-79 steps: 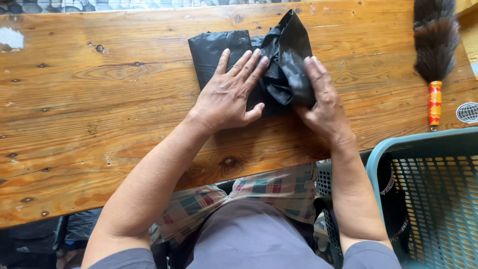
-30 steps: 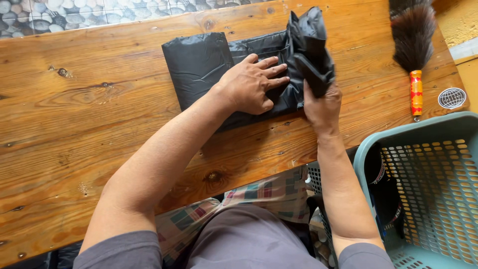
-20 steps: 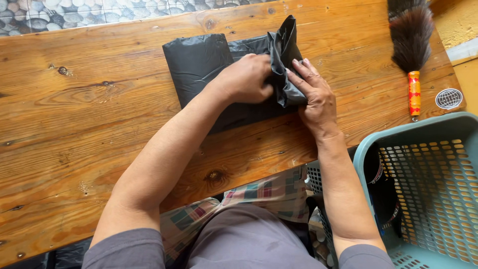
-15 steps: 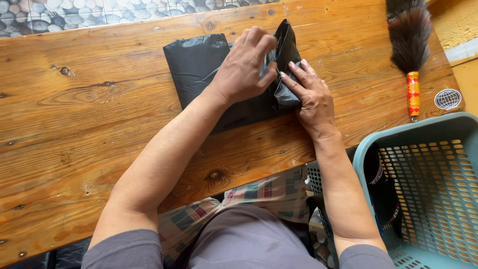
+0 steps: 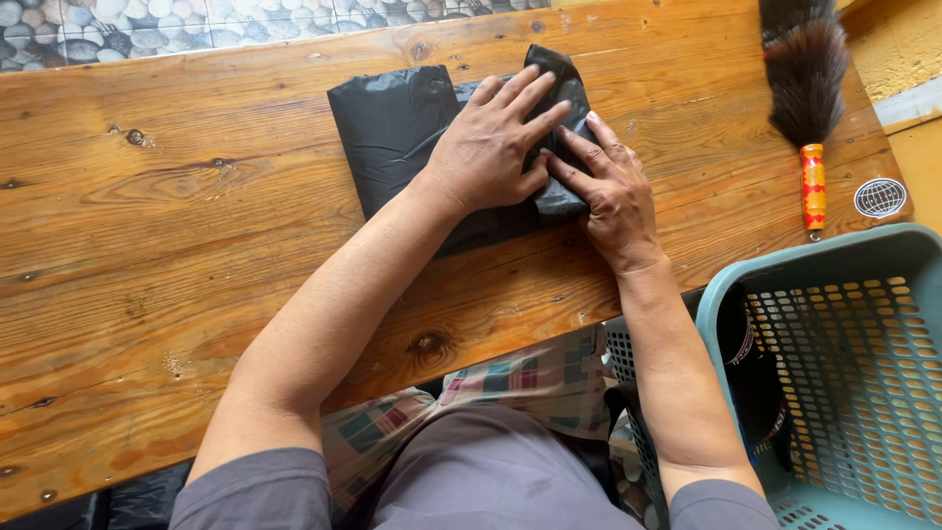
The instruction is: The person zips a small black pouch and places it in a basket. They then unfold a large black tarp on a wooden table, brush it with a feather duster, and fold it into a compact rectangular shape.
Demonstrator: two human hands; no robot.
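Wooden plank table (image 5: 196,275) fills the view, pebble-pattern floor (image 5: 196,25) past its far edge; a black plastic bag (image 5: 392,128), folded into a flat rectangle, lies on the far middle of the table. Left hand (image 5: 491,147) is spread flat, fingers extended, pressing on the bag's right half, gripping nothing; right hand (image 5: 608,196) sits just beside it, fingers loosely open, fingertips pushing down the bunched right end of the bag. Off to the right, well apart: feather duster (image 5: 807,88) with an orange patterned handle on the table, and a teal perforated plastic basket (image 5: 844,393) beside the person's right arm, below the table's near edge.
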